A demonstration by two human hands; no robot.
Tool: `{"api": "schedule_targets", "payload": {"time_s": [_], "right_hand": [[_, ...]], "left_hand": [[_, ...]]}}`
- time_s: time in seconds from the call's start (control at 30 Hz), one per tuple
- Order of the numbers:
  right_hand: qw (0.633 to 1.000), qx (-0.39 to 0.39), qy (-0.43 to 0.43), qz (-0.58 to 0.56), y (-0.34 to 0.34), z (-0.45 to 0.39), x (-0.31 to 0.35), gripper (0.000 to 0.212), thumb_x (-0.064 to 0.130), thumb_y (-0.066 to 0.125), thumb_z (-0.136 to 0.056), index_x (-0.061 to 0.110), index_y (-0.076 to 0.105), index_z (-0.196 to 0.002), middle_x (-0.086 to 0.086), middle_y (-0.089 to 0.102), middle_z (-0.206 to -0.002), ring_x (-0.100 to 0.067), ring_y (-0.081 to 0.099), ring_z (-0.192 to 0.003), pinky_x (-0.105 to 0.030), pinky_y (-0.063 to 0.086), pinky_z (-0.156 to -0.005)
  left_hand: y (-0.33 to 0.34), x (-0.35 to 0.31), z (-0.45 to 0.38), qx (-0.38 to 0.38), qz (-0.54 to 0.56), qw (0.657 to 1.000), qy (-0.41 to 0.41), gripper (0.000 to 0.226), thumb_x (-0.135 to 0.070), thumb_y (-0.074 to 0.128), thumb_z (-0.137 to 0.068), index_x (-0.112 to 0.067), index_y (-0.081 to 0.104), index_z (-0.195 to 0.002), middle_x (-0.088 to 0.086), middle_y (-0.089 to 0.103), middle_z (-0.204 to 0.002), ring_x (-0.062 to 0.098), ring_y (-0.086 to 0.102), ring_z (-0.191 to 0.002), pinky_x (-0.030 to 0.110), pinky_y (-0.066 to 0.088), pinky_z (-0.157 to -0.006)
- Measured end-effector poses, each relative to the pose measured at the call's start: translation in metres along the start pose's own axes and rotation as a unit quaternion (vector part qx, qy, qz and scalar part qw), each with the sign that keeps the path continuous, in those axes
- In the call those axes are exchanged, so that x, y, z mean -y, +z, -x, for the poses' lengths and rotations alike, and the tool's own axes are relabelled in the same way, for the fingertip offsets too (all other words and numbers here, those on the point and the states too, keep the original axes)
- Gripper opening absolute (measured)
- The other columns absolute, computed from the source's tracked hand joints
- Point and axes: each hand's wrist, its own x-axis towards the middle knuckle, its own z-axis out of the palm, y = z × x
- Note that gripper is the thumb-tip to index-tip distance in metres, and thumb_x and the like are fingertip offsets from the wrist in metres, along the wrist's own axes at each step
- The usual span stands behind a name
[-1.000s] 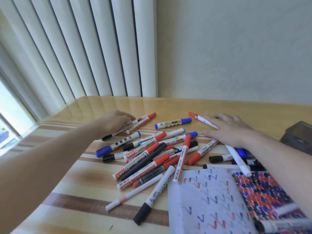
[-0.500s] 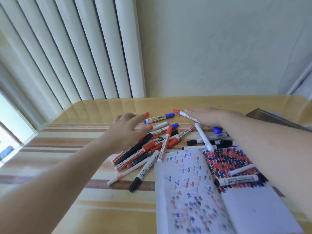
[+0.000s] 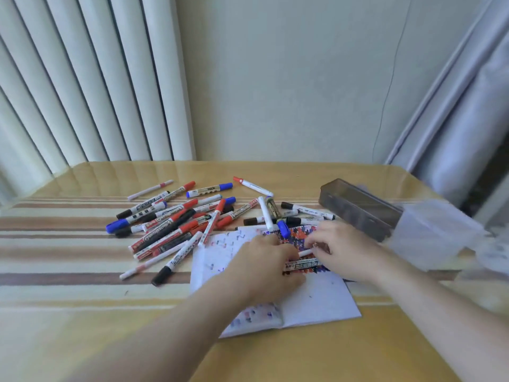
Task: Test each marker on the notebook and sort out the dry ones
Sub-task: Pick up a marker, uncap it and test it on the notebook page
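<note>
Centre frame, over the notebook (image 3: 316,304): left hand (image 3: 264,260) and right hand (image 3: 344,249) both curl closed around one marker (image 3: 301,263).

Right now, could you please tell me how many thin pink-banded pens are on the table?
2: back pen behind the marker pile, front pen before it; more may be hidden.

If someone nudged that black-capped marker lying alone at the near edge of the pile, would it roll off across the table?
Probably it would roll some: the black-capped marker has a round barrel and lies on a glossy table. It looks slim and plastic, so likely light and stiff. The thin pink-banded pen just left of it might stop it that way.
</note>
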Motion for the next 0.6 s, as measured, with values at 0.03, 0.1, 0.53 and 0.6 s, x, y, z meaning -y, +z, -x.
{"api": "schedule_targets", "payload": {"time_s": [0.03,0.1,0.53,0.6], "right_hand": [[1.000,-0.001,0.007,-0.023,0.004,0.004,-0.004,0.017,0.032,0.057,-0.101,0.037,0.073,-0.106,0.013,0.057,-0.099,-0.007,0.053,-0.100,-0.025,0.040,-0.084],[0.995,-0.025,0.027,-0.095,0.010,0.008,-0.011,0.012,0.040,0.063,-0.100,0.038,0.074,-0.103,0.012,0.057,-0.098,-0.002,0.051,-0.095,-0.014,0.037,-0.077],[0.948,-0.096,0.002,-0.302,0.012,0.016,-0.012,0.048,0.076,0.052,-0.087,0.037,0.079,-0.094,0.004,0.061,-0.082,-0.011,0.058,-0.081,-0.035,0.048,-0.078],[0.958,-0.016,-0.044,-0.284,0.009,0.023,0.009,0.040,0.078,0.062,-0.080,0.045,0.077,-0.097,0.000,0.054,-0.074,-0.017,0.051,-0.066,-0.035,0.041,-0.063]], "left_hand": [[0.006,0.001,-0.002,-0.001,-0.018,1.000,-0.002,0.037,-0.056,0.056,-0.091,-0.032,0.061,-0.118,-0.004,0.050,-0.100,0.026,0.052,-0.107,0.037,0.046,-0.088],[0.012,0.006,-0.003,-0.016,-0.023,1.000,0.014,0.031,-0.055,0.054,-0.093,-0.029,0.059,-0.109,-0.007,0.050,-0.094,0.023,0.052,-0.100,0.038,0.047,-0.085],[0.003,0.025,0.024,-0.059,0.324,0.944,-0.022,0.018,-0.043,0.079,-0.084,-0.036,0.068,-0.097,-0.004,0.070,-0.077,0.007,0.050,-0.052,0.023,0.044,-0.052],[0.000,0.020,0.023,-0.066,0.417,0.906,-0.034,0.017,-0.039,0.082,-0.082,-0.030,0.072,-0.092,0.002,0.070,-0.070,0.007,0.047,-0.049,0.020,0.039,-0.051]]}}
